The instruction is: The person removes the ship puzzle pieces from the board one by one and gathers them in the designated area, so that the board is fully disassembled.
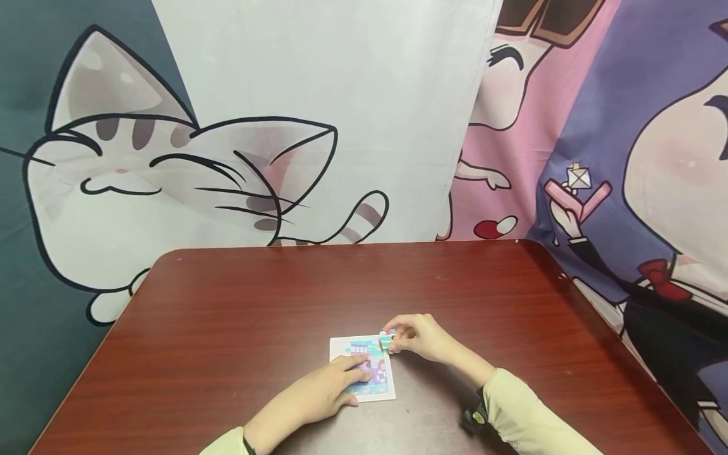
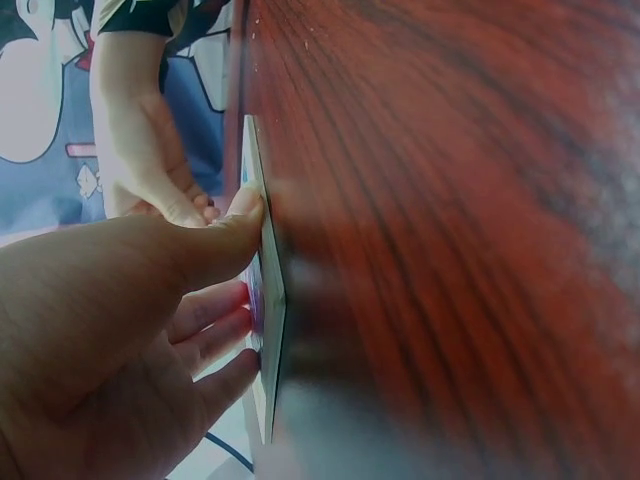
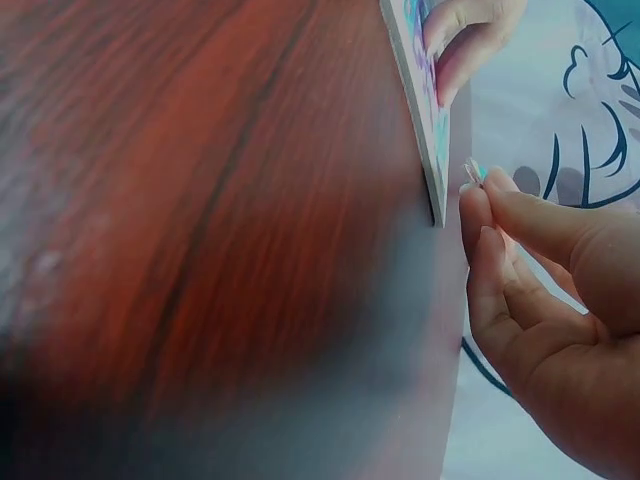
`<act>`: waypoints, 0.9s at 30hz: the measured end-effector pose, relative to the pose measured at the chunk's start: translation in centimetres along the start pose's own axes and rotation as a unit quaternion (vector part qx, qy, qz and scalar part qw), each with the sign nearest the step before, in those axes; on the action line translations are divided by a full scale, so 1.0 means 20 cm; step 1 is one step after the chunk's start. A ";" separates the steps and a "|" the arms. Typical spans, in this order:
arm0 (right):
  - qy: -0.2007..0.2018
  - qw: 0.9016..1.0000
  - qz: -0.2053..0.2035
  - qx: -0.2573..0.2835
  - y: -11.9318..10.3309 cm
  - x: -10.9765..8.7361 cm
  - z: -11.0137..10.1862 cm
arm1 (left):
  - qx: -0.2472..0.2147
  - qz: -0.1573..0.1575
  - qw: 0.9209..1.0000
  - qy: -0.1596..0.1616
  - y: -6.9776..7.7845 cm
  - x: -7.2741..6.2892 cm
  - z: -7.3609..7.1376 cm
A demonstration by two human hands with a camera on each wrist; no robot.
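A small jigsaw puzzle (image 1: 388, 384) in a white-bordered board lies flat on the table, its picture in blue, purple and pink. Across its left part rests my left hand (image 1: 327, 392), the fingers extended over the picture and the thumb at the near edge. In the left wrist view, that thumb (image 2: 240, 215) touches the board (image 2: 272, 300), seen nearly edge-on. My right hand (image 1: 423, 338) pinches a puzzle piece (image 1: 387, 340) between thumb and fingertips over the board's far right corner. The right wrist view shows the piece (image 3: 476, 173) raised off the board (image 3: 425, 150).
The brown wooden table (image 1: 256, 297) extends around the board on all sides. Behind it hangs a cloth backdrop (image 1: 364, 95) with cartoon figures. A dark wrist strap with a small device (image 1: 474, 417) sits at my right sleeve.
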State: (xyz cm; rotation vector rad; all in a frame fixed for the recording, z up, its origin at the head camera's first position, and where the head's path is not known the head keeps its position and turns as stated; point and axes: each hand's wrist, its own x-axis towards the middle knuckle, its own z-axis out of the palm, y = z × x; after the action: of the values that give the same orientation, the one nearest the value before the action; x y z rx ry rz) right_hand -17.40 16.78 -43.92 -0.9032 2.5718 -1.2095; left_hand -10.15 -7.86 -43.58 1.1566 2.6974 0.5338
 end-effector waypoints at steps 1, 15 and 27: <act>0.000 1.000 0.004 -0.005 0.00 -0.01 0.00 | -0.002 -0.001 1.000 0.000 0.00 0.00 0.00; 0.004 0.999 0.020 -0.031 0.06 -0.06 -0.04 | -0.004 -0.006 1.000 0.001 0.00 0.00 0.00; 0.020 0.998 0.031 -0.049 0.06 -0.08 -0.04 | 0.005 0.003 1.000 0.003 0.00 0.01 0.00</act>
State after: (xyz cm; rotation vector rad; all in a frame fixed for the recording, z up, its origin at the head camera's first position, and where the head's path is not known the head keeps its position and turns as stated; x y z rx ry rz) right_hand -16.97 18.87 -44.48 -0.8175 2.6903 -1.1046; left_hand -10.34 -7.77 -43.52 1.1671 2.7057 0.5270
